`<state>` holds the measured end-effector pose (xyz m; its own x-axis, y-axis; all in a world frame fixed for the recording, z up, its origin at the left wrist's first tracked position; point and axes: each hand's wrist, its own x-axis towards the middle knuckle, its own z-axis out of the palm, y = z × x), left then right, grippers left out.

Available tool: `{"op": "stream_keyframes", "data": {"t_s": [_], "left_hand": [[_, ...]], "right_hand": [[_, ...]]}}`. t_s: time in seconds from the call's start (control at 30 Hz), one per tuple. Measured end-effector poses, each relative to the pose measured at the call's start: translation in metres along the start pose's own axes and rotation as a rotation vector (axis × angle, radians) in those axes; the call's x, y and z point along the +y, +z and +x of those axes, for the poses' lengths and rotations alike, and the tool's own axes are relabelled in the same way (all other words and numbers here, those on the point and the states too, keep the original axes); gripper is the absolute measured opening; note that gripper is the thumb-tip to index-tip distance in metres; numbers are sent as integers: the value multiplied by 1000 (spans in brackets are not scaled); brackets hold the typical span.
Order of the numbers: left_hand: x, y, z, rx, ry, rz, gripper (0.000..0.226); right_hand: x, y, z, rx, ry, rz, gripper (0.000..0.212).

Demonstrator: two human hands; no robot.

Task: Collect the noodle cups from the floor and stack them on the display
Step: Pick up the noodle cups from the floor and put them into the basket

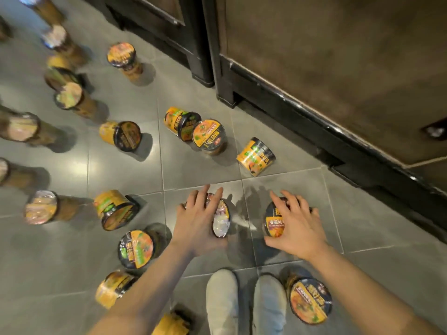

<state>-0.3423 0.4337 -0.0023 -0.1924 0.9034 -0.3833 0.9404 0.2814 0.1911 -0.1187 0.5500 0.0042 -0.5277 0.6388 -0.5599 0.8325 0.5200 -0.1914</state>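
Fingers [212,198] of the left hand [197,220] are curled over a dark plastic-wrapped noodle cup lying on its side [221,220], which is gripped from above on the floor. Fingers of the right hand [298,228] are spread and bent over a second dark noodle cup with a red and orange label [273,222], which is clasped just right of the first; the two cups lie near each other but apart.

A floor of large grey glossy tiles [387,262] with pale grout lines is seen, with soft reflections and shadows cast on it. Many more yellow-and-black noodle cups are scattered over it: an upright one [209,136] touching a tipped one [181,123] in the far middle, a toppled yellow one [256,157] to their right, and others, some blurred, spread across the left side. One upright cup [309,301] stands at the near right, just beside a pair of pale grey shoes [246,303].

Along the far and right side, dark wooden cabinets with black base mouldings [314,56] are set on the tiles.
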Motion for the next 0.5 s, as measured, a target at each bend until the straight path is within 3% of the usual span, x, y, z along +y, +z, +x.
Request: {"op": "stream_keyframes", "data": {"t_s": [0.3, 0.5], "left_hand": [[50, -281, -88, 44, 74, 48, 118], [77, -385, -159, 114, 279, 53, 109]], "right_hand": [[-57, -233, -156, 113, -67, 126, 106], [-87, -307, -264, 225, -13, 116, 107]]}}
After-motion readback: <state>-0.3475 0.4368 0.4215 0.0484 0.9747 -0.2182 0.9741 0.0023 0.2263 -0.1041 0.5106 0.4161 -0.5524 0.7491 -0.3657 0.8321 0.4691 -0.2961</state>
